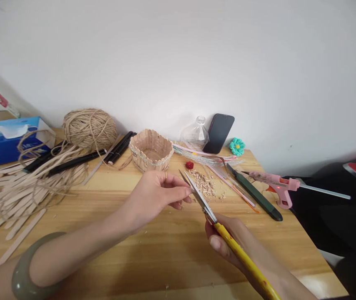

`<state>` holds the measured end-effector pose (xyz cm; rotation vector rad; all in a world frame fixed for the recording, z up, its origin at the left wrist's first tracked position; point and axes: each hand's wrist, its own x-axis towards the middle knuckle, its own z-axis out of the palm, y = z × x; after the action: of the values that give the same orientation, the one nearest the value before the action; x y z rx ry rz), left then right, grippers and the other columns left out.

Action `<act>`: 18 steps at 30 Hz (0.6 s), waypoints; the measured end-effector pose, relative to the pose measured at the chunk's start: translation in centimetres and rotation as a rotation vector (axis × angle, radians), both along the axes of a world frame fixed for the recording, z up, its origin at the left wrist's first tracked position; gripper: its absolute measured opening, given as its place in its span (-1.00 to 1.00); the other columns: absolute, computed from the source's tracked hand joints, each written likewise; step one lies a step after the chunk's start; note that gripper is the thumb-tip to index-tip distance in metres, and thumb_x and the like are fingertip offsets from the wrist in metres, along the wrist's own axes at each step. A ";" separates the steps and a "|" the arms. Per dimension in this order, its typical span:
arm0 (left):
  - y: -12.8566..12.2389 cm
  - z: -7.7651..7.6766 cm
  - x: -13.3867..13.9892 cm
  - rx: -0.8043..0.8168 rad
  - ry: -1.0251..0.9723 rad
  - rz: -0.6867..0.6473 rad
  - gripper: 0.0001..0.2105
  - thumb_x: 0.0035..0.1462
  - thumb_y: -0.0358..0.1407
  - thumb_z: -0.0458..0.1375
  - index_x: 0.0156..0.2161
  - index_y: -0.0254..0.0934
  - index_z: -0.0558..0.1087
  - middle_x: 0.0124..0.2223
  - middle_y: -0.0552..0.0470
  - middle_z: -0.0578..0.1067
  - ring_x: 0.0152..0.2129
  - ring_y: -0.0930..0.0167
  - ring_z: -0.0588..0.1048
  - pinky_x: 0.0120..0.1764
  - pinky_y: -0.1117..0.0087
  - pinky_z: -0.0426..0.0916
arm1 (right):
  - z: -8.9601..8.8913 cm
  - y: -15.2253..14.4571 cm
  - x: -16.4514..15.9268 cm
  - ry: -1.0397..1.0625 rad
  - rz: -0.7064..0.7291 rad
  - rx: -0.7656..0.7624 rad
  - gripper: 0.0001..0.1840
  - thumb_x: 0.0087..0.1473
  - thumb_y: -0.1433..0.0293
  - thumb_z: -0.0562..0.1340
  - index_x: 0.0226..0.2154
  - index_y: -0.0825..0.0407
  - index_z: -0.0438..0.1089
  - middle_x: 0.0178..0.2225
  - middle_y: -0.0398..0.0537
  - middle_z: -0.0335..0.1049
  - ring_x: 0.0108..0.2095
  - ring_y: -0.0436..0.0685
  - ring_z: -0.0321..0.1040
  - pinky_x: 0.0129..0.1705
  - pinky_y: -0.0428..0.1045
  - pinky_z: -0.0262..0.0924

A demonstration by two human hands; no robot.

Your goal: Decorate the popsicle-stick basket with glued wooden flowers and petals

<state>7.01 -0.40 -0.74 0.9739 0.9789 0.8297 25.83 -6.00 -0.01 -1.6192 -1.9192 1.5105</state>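
Note:
My right hand (227,241) grips a pair of scissors (207,210) with yellow handles, its slim metal blades slightly apart and pointing up and left. My left hand (155,196) pinches thumb and fingers together right at the blades. Whatever lies in that pinch is too small or hidden to make out. Beyond the left hand stands a small basket (138,160) made of wooden stick pieces, with a silvery band around it. A red rose-shaped piece (189,165) lies past the blade tips, beside a scatter of wood chips (207,185).
At right lie a dark green cutter (259,196) and a pink glue gun (282,187) near the table edge. A phone (219,133), a cut plastic bottle (196,133) and a teal flower (237,146) stand along the wall. Twine (88,129), markers (120,148), wooden sticks (21,200) and a tissue box (6,143) fill the left.

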 end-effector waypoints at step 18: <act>0.0 0.4 -0.2 -0.010 0.013 -0.020 -0.93 -0.13 -0.44 0.21 -0.57 -0.30 0.49 -0.59 0.14 0.51 -0.62 0.56 0.41 -0.51 0.56 0.35 | -0.2 -0.2 0.0 -0.039 -0.029 0.020 -0.41 -0.03 -0.17 0.04 -0.57 0.01 0.00 -0.58 -0.27 -0.13 -0.54 -0.04 -0.20 -0.55 -0.09 -0.26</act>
<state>6.78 -0.42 -0.35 0.9804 0.9821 0.8020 25.82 -6.18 -0.23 -1.6727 -1.9163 1.4550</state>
